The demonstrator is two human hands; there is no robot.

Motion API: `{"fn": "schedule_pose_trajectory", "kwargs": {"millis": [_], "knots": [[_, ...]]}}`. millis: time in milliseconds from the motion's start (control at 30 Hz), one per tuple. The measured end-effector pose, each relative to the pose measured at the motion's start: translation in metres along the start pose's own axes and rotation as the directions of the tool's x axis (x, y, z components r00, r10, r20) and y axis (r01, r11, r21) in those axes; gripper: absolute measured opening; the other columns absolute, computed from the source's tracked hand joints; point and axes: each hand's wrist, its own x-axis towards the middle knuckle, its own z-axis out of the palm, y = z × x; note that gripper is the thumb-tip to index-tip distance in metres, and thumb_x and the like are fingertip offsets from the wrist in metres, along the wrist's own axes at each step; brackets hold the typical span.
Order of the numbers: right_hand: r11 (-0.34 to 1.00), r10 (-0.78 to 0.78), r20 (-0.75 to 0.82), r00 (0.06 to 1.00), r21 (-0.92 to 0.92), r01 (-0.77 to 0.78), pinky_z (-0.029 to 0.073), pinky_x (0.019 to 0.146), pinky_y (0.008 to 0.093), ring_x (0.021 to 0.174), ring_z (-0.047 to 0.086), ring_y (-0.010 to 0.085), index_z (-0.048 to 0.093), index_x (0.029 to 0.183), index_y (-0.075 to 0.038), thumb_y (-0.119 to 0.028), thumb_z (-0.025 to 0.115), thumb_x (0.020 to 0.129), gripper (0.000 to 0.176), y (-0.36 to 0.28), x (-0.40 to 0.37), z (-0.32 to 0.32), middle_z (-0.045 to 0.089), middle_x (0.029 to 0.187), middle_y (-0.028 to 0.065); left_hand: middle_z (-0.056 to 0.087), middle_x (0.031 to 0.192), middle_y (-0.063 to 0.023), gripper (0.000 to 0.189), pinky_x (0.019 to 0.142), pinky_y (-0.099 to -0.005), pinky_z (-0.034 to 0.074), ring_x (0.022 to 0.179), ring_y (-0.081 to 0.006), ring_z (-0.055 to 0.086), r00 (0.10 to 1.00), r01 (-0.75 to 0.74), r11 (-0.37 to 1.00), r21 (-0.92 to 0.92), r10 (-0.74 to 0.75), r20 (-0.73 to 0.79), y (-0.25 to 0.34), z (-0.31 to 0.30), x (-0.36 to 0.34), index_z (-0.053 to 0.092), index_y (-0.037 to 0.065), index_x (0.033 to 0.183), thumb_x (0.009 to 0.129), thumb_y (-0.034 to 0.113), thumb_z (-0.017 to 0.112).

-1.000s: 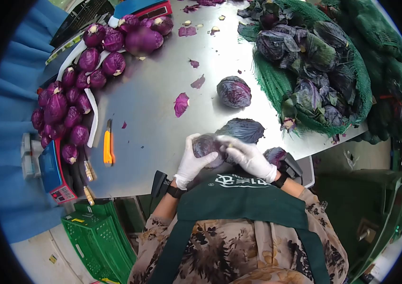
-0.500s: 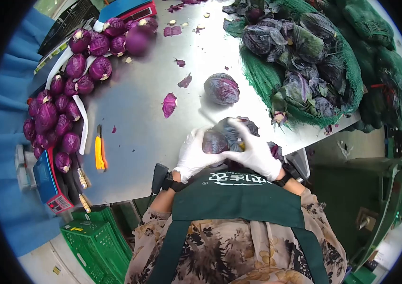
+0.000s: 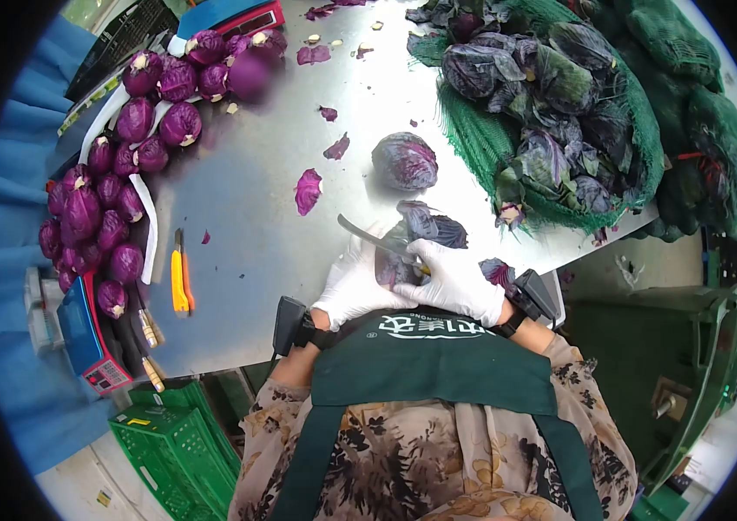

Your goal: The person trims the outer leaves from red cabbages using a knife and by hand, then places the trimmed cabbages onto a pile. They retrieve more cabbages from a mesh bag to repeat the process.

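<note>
Right-hand grip (image 3: 455, 282) now has the knife (image 3: 368, 234) across the cabbage (image 3: 389, 267).

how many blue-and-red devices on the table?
2. One blue-and-red device is at the far left, beyond the purple cabbages; the other device is at the near left, beside them. Both are partly out of view or covered; more may be hidden.

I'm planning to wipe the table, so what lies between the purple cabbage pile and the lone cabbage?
Loose leaf scraps on the metal table, nearer the lone cabbage, and a pale bit by the purple cabbage pile, in the head view.
</note>
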Motion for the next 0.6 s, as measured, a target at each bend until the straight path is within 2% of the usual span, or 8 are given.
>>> {"fn": "schedule_pose_trajectory", "kwargs": {"millis": [67, 167, 300, 367, 400, 500, 567, 600], "knots": [[0.999, -0.004, 0.001, 1.0, -0.034, 0.004, 0.052, 0.07, 0.0378, 0.081, 0.065, 0.0317, 0.054, 0.108, -0.003, -0.04, 0.078, 0.075, 0.055, -0.003, -0.002, 0.003, 0.061, 0.094, 0.0159, 0.04, 0.143, -0.0209, 0.12, 0.106, -0.0433, 0.041, 0.129, -0.0379, 0.046, 0.994, 0.011, 1.0, 0.005, -0.012, 0.107, 0.006, -0.007, 0.002, 0.023, 0.012, 0.15, 0.054, 0.046, 0.087], [1.0, 0.03, -0.052, 0.998, -0.008, -0.03, 0.052, 0.07, 0.0379, 0.081, 0.065, 0.0312, 0.054, 0.109, -0.003, -0.035, 0.076, 0.076, 0.051, -0.005, -0.001, 0.006, 0.061, 0.093, 0.0155, 0.038, 0.144, -0.0215, 0.12, 0.106, -0.0438, 0.04, 0.129, -0.0387, 0.045, 0.988, 0.028, 0.998, -0.05, -0.02, 0.153, 0.008, -0.008, 0.004, 0.023, 0.012, 0.15, 0.054, 0.046, 0.087], [0.998, -0.032, -0.09, 0.995, -0.049, 0.028, 0.051, 0.069, 0.0407, 0.078, 0.064, 0.0333, 0.054, 0.101, -0.001, -0.032, 0.068, 0.081, 0.039, 0.009, -0.001, 0.009, 0.06, 0.09, 0.0182, 0.039, 0.143, -0.0214, 0.117, 0.106, -0.0443, 0.04, 0.129, -0.0388, 0.044, 0.987, 0.033, 0.999, -0.004, -0.032, 0.156, 0.003, 0.0, 0.005, 0.024, 0.013, 0.149, 0.056, 0.045, 0.087], [0.995, -0.099, -0.188, 0.977, -0.052, 0.09, 0.052, 0.068, 0.0405, 0.075, 0.065, 0.033, 0.058, 0.1, -0.003, -0.022, 0.065, 0.081, 0.027, 0.017, -0.001, 0.015, 0.063, 0.088, 0.0186, 0.039, 0.142, -0.0207, 0.114, 0.106, -0.0443, 0.04, 0.13, -0.0387, 0.042, 0.995, -0.062, 0.995, 0.072, 0.057, 0.077, 0.0, 0.003, 0.001, 0.026, 0.013, 0.148, 0.057, 0.042, 0.087], [0.995, -0.098, -0.19, 0.977, -0.051, 0.09, 0.052, 0.068, 0.0405, 0.075, 0.065, 0.033, 0.058, 0.1, -0.003, -0.022, 0.065, 0.081, 0.027, 0.021, -0.001, 0.017, 0.063, 0.088, 0.0186, 0.039, 0.142, -0.0207, 0.114, 0.106, -0.0443, 0.04, 0.13, -0.0387, 0.042, 0.995, -0.064, 0.995, 0.073, 0.058, 0.079, 0.001, 0.003, -0.001, 0.026, 0.013, 0.148, 0.057, 0.042, 0.087], [0.984, 0.11, -0.277, 0.954, 0.167, -0.065, 0.051, 0.065, 0.039, 0.072, 0.064, 0.0312, 0.06, 0.102, -0.004, -0.013, 0.063, 0.082, 0.022, 0.038, 0.003, 0.017, 0.063, 0.085, 0.0177, 0.036, 0.142, -0.0201, 0.112, 0.107, -0.0443, 0.04, 0.131, -0.0393, 0.041, 0.994, 0.007, 0.998, 0.066, -0.014, 0.111, 0.0, -0.002, -0.008, 0.027, 0.013, 0.147, 0.057, 0.04, 0.088], [0.991, 0.122, -0.367, 0.922, 0.091, -0.095, 0.05, 0.065, 0.0389, 0.07, 0.061, 0.029, 0.059, 0.101, -0.004, -0.012, 0.062, 0.082, 0.021, 0.066, 0.007, 0.018, 0.06, 0.079, 0.0165, 0.032, 0.145, -0.02, 0.113, 0.109, -0.0438, 0.038, 0.132, -0.0399, 0.04, 0.994, -0.042, 0.998, 0.037, 0.038, 0.101, -0.009, -0.002, -0.018, 0.027, 0.013, 0.147, 0.057, 0.038, 0.089], [0.996, 0.084, -0.458, 0.885, 0.036, -0.075, 0.048, 0.064, 0.0394, 0.07, 0.058, 0.028, 0.059, 0.098, -0.003, -0.012, 0.061, 0.082, 0.018, 0.074, 0.006, 0.016, 0.057, 0.076, 0.0151, 0.032, 0.145, -0.0199, 0.112, 0.111, -0.0437, 0.037, 0.133, -0.0398, 0.039, 0.994, 0.001, 1.0, 0.004, -0.001, 0.112, -0.013, -0.002, -0.023, 0.028, 0.013, 0.147, 0.057, 0.038, 0.089]]}}
